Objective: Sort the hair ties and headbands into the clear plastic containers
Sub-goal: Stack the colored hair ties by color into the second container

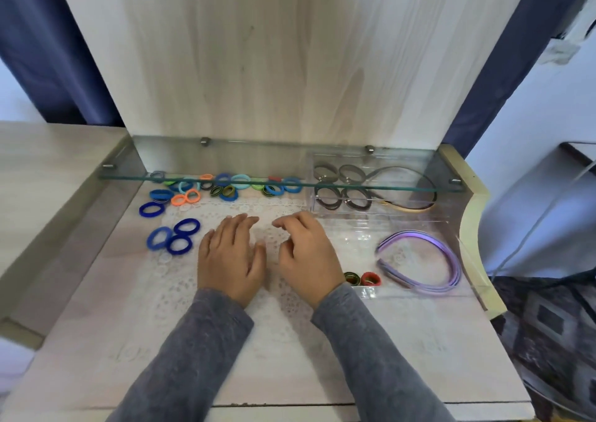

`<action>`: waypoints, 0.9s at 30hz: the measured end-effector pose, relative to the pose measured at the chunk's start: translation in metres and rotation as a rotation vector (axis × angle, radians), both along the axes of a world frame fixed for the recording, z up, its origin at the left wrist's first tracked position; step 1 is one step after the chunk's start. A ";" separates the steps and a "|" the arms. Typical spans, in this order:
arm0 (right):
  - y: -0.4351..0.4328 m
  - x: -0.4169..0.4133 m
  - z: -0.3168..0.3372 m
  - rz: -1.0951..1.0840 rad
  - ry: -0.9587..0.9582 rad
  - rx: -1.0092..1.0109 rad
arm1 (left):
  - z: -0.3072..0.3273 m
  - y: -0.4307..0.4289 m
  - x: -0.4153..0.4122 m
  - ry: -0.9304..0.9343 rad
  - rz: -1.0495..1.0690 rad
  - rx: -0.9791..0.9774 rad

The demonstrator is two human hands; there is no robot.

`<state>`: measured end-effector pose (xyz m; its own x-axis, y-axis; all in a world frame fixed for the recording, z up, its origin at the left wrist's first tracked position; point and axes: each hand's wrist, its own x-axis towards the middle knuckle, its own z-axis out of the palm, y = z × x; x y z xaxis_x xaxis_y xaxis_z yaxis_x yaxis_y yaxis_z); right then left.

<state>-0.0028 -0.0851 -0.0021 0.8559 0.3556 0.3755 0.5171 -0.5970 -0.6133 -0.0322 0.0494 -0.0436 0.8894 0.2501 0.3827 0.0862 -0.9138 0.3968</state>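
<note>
Head view. Resting on the lace mat (180,286) at centre frame: left grip (230,257) flat and released, right grip (306,254) loosely curled, grasping nothing. Leaving hair ties (159,195) strewn at upper left of the table (96,325), purple headbands (409,235) lying in the clear containers (387,220) at right. Judging ties soft, light, stretchy, so pinching one side of a loop; headbands probably stiff and smooth, so lifting at the arch.

pale wood-grain back panel (290,50) above a light wooden desk (96,341), glass shelf (280,163) on metal pegs (204,141), white lace mat (180,279), dark blue curtains (54,50) on both sides, white wall (548,131) and patterned carpet (548,325) at right
</note>
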 end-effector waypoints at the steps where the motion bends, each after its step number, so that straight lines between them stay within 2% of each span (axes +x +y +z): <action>1: 0.010 -0.001 -0.001 0.015 0.023 -0.017 | -0.002 0.008 -0.002 0.045 0.046 -0.002; 6: 0.043 0.000 -0.015 0.027 0.151 -0.249 | -0.005 0.036 -0.004 0.225 0.217 0.040; 10: 0.058 0.004 -0.027 -0.037 0.164 -0.435 | -0.008 0.051 -0.003 0.309 0.266 0.060; 14: 0.068 0.012 -0.036 -0.120 0.138 -0.514 | -0.007 0.056 -0.001 0.347 0.275 0.075; 17: 0.074 0.018 -0.040 -0.173 0.113 -0.538 | -0.007 0.059 0.002 0.340 0.269 0.076; 27: 0.089 0.046 -0.039 -0.323 0.107 -0.574 | -0.003 0.096 0.016 0.142 0.369 0.060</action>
<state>0.0433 0.0036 -0.0407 0.9750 0.1933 0.1099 0.2115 -0.9587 -0.1900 -0.0162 0.1453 -0.0469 0.7889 0.5441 0.2855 0.4636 -0.8321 0.3045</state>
